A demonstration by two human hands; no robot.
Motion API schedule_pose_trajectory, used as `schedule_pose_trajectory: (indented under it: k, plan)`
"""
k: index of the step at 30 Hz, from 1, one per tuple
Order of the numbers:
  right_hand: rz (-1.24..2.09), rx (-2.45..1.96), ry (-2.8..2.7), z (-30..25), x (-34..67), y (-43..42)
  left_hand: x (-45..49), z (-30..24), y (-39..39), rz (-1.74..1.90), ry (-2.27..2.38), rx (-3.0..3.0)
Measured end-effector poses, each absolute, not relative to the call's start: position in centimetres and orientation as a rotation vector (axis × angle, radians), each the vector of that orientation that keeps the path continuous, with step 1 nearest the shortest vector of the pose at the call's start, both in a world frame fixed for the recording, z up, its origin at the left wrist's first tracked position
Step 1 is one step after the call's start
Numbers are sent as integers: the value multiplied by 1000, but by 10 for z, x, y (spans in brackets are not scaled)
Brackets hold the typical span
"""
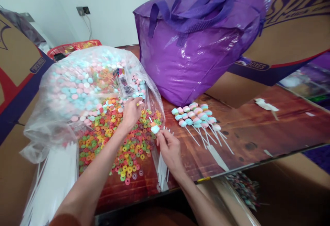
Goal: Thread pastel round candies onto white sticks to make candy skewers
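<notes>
My right hand point(170, 148) pinches a candy skewer, a white stick with a pale blue marshmallow candy point(155, 128) and an orange piece on it. The bare tip points up and left. Farther up, my left hand point(132, 114) reaches to the edge of the candy heap. Its fingers are drawn together by a small pinkish piece, and what they grip is unclear. Beneath both hands spread colourful gummy rings point(129, 150). Pink, blue and white candies point(79, 86) lie in a large clear plastic bag point(38, 126). Loose white sticks point(162, 171) lie below my right hand.
Several filled candy skewers point(197, 116) lie together on the wooden-patterned table point(257, 133). Behind them stands a big purple bag point(196, 54), with cardboard boxes point(296, 30) around. A thick bundle of white sticks point(54, 181) is at left. A red basket point(77, 45) sits behind.
</notes>
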State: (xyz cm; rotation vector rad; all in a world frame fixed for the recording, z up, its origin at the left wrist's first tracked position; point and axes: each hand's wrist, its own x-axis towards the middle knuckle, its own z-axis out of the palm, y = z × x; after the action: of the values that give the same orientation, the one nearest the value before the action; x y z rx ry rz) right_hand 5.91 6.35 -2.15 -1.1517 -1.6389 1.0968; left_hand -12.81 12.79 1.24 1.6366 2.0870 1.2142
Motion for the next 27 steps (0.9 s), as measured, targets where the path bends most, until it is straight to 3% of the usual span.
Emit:
schedule_pose_trajectory:
  k: [5,11,19,27]
  plan:
    - [1168,-1137,-1622,-29,57,63,-133,4,185,576,2325,2095]
    - [1172,-1155,-1646,-37,58,61,-124,-11,206,222,2563,2028]
    - [1162,-1152,-1656,-33,60,60,-124,2,164,52,2383,2128]
    - [1144,-1154,-1679,-34,62,61,-130,17,111,177,2280,2187]
